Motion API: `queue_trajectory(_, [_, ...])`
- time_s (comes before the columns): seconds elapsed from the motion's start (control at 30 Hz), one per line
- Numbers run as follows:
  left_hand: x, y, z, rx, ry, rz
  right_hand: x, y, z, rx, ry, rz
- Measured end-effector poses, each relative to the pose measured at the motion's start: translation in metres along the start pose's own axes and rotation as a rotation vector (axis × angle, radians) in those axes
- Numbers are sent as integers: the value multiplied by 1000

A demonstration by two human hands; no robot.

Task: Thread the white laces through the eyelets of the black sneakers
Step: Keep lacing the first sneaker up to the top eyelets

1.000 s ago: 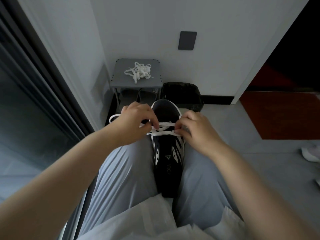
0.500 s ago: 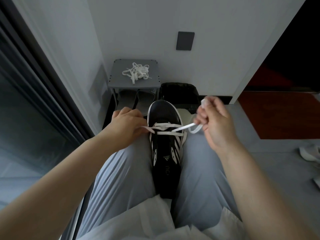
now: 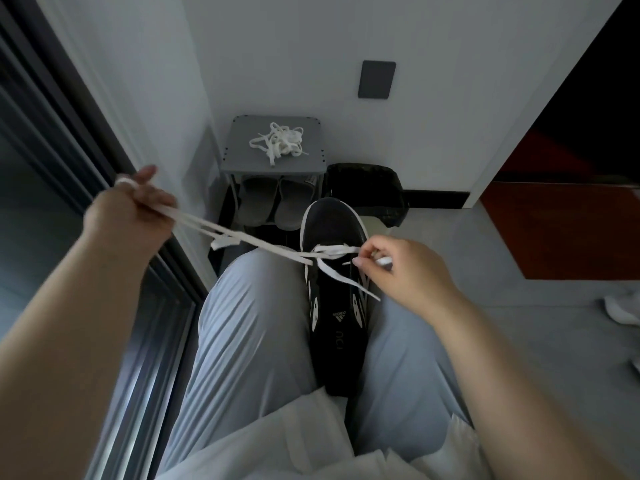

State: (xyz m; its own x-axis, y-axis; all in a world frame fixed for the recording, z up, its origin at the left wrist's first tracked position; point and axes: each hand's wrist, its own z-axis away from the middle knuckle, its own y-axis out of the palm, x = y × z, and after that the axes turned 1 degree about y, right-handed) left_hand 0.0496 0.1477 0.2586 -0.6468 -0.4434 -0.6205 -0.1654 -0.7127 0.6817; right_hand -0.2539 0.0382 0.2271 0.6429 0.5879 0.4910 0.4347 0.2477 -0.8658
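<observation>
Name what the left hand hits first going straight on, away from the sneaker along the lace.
Likely the dark door frame at the left: the left hand, gripping the white lace, points away from the black sneaker toward it. Depth is unclear.

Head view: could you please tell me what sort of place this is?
Likely a home entryway: a low shoe rack with slippers under it, a glass door on the left and a doorway on the right.
</observation>
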Motion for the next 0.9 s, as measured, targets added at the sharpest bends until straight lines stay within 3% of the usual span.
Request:
queue_trajectory(0.1, [-14, -12, -26, -96, 132, -191, -1, 0, -5, 41, 72, -140])
queue_trajectory(0.2, [5, -4, -22, -165, 316, -881, -4, 2, -6, 60, 111, -265])
queue_trajectory(0.27, [32, 3, -6, -22, 465, -1401, -4, 3, -6, 53, 93, -301])
queue_trajectory(0.33, [59, 11, 28, 285, 670, -1753, -4, 5, -5, 14, 29, -279])
queue_trajectory(0.4, [81, 15, 61, 634, 911, -1833, -2, 9, -3, -49, -14, -249])
queue_trajectory(0.47, [96, 14, 76, 834, 986, -1869, 1, 14, 1, -99, 4, -212])
queue_trajectory(0.6, [113, 3, 67, 841, 859, -1998, 6, 23, 10, -143, -18, -58])
queue_trajectory(0.77, [118, 6, 68, 858, 717, -1857, 6, 20, 9, -324, 77, -46])
queue_trajectory(0.83, [113, 9, 64, 879, 766, -1858, 1, 15, 8, -422, 122, -103])
queue_trajectory(0.9, [105, 11, 60, 913, 864, -1830, -3, 11, 5, -395, 87, -143])
